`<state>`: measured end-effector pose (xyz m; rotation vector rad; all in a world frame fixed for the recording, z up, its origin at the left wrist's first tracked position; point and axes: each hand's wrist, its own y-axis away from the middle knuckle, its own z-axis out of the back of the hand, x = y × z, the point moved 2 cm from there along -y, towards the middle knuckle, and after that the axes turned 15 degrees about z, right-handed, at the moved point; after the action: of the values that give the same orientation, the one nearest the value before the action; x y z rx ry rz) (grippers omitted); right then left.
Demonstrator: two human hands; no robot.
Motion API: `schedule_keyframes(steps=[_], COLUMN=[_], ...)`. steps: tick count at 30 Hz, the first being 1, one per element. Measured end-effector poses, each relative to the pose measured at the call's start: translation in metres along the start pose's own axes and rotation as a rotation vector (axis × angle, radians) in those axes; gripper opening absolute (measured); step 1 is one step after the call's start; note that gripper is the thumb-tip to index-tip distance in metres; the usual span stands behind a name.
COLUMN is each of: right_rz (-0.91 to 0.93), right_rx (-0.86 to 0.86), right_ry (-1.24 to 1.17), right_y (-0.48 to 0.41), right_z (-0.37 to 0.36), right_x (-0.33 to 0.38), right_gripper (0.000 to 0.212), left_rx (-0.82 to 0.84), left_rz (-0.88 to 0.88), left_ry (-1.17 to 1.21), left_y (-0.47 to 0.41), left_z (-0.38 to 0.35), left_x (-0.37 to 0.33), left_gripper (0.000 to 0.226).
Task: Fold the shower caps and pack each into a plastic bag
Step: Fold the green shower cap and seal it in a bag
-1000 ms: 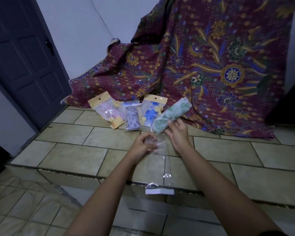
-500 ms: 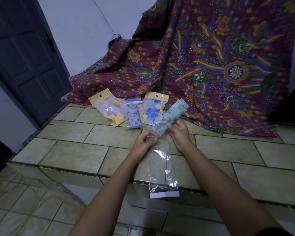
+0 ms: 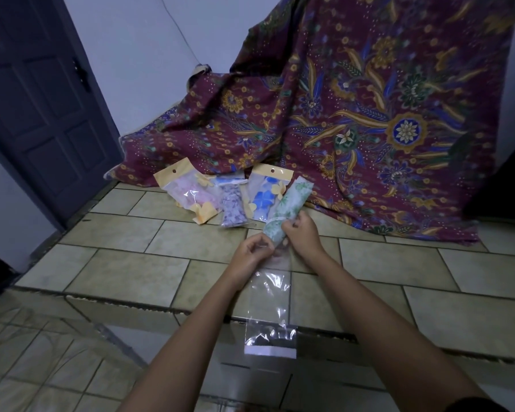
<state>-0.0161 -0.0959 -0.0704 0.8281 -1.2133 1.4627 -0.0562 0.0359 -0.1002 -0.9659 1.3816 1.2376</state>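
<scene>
Folded cap: we are seeing the green-print shower cap (image 3: pixel 286 209) pointing up and away, long axis tilting right.
Right hand (image 3: pixel 302 234): pinching its lower end.
Left hand (image 3: pixel 252 252): pinching the clear plastic bag (image 3: pixel 272 307) mouth; bag hanging toward us.

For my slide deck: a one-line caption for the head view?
Both hands feed a folded green shower cap into a clear plastic bag.

Three packed bags (image 3: pixel 188 190), one folded cap (image 3: pixel 286 206), one empty bag (image 3: pixel 270 310)
</scene>
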Motion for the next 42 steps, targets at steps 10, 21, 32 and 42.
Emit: schedule_keyframes(steps=[10,21,32,42], right_rz=[0.020,-0.048,0.051,0.100], right_rx=[0.014,0.331,0.586,0.692], right_ry=[0.032,-0.177,-0.150,-0.048], right_y=[-0.002,0.003,0.010,-0.003], right_z=[-0.007,0.004,0.014,0.018], right_x=[0.006,0.023,0.022,0.020], right_gripper=[0.006,0.040,0.059,0.058], left_rx=[0.001,-0.039,0.024,0.072], left_rz=[-0.004,0.068,0.118,0.127], left_ry=[-0.108,0.012,0.200,0.140], left_y=[0.000,0.001,-0.002,-0.006], left_z=[-0.007,-0.005,-0.003,-0.001], left_x=[0.001,-0.002,-0.003,0.005], left_gripper=[0.026,0.007,0.008,0.010])
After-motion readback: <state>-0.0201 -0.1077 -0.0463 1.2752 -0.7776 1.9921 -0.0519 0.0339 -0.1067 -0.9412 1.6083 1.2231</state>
